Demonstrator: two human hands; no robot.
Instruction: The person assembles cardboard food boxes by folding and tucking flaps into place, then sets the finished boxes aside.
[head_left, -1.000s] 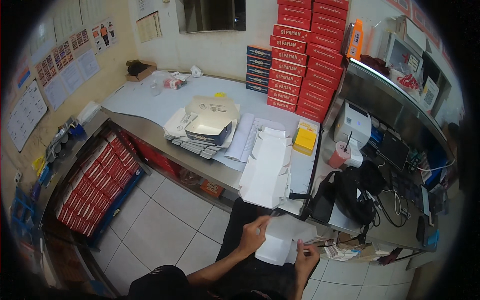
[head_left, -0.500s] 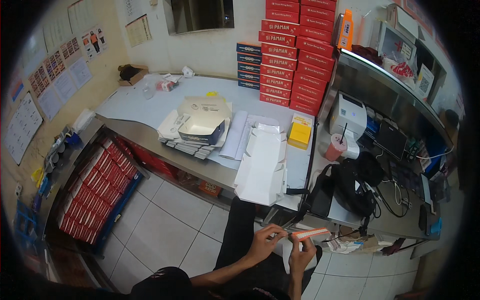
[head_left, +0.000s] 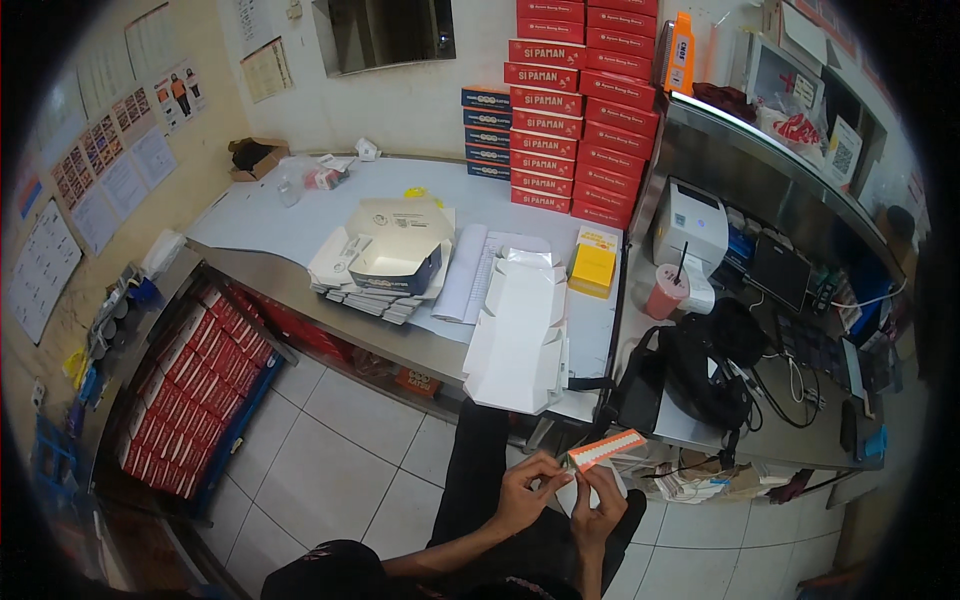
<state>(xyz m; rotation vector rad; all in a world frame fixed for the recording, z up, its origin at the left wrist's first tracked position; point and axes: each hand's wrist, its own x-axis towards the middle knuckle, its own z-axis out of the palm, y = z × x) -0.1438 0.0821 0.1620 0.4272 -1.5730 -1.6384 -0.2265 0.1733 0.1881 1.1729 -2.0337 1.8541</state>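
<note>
Above my lap, my right hand [head_left: 597, 507] holds a narrow orange-and-white strip [head_left: 608, 450] by its near end, the far end slanting up to the right. My left hand [head_left: 528, 492] has its fingers pinched together at the strip's near end. Whatever lies between those fingertips is too small to make out. Just beyond my hands, a stack of white flat carton blanks [head_left: 515, 340] rests at the table's near edge. Left of it stands an open dark-blue and white box [head_left: 398, 268] on a pile of folded cartons [head_left: 375, 303].
Tall stacks of red boxes [head_left: 615, 125] stand at the back beside blue boxes [head_left: 487, 133]. On the right counter are a white printer [head_left: 690, 225], a pink drink cup [head_left: 667, 292] and a black bag [head_left: 700, 370]. A yellow box [head_left: 593, 268] sits nearby. Red cartons [head_left: 190, 395] fill a low shelf.
The strip has shifted left and tilted up more steeply. My left fingers have come closer to my right hand, at the strip's near end. The head view has turned slightly.
</note>
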